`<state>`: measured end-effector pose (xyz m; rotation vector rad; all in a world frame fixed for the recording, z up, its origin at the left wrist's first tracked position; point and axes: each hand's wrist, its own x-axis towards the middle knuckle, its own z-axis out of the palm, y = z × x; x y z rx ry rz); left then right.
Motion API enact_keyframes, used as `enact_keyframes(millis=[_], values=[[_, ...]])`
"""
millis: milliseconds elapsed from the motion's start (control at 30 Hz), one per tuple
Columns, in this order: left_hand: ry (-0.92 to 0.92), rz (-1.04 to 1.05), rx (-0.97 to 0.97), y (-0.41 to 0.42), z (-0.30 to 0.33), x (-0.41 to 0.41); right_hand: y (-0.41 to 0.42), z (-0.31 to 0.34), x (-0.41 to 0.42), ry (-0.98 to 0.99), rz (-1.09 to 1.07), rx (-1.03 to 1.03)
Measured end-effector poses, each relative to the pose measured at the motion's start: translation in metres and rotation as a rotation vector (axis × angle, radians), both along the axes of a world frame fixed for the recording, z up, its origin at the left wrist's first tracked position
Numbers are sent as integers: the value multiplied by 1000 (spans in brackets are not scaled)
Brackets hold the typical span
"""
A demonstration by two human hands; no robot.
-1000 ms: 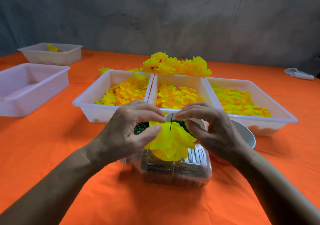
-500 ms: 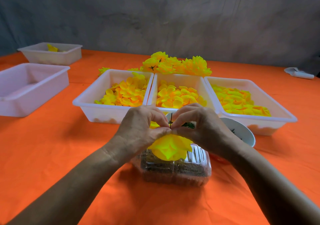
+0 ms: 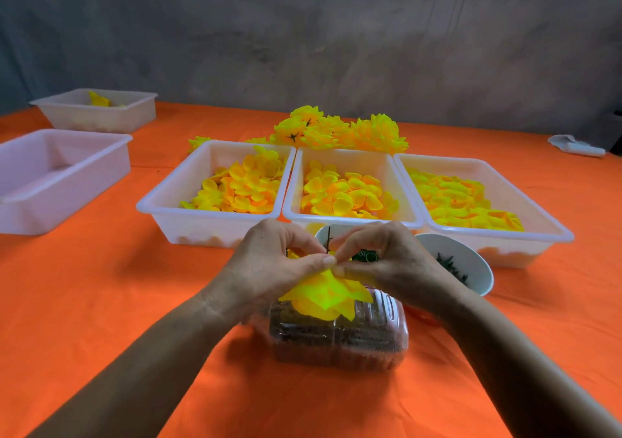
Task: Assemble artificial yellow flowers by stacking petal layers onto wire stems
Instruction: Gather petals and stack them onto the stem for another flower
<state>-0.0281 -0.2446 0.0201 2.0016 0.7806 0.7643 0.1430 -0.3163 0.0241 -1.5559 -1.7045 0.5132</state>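
i see the left hand [image 3: 269,265] and right hand [image 3: 387,262] meeting fingertip to fingertip, both pinching the yellow petal layer [image 3: 323,294] around the thin wire stem [image 3: 329,235]. the flower sits above a clear plastic container [image 3: 340,340], just before three petal trays [image 3: 350,158].

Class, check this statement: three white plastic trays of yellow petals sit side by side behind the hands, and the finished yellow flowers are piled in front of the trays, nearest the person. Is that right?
Not quite. The head view shows the finished yellow flowers piled behind the three white plastic trays, on the far side from the person. The rest stands.
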Motion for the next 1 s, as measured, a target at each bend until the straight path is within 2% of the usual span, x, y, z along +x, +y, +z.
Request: enact_keyframes(millis=[133,367,467,533,600,700,867,1000], values=[[-39,66,33,-5,-7,6,-1,-2,2,16,-44,-42],[-163,52,107,-7,-19,5,-6,-5,1,124,-95,-85],[-139,55,74,-3,-18,5,-9,6,22,202,-203,-22],[-105,32,56,-1,-17,5,-15,10,43,182,-311,27],[-86,12,34,0,-16,6,-22,8,64,95,-444,6],[-78,5,-22,1,-14,8,-27,-2,84,-126,-587,-131],[-76,15,-35,0,-15,6,-21,-19,84,-617,-581,-382],[-70,8,-34,1,-16,6,-13,-30,83,-744,-561,-468]])
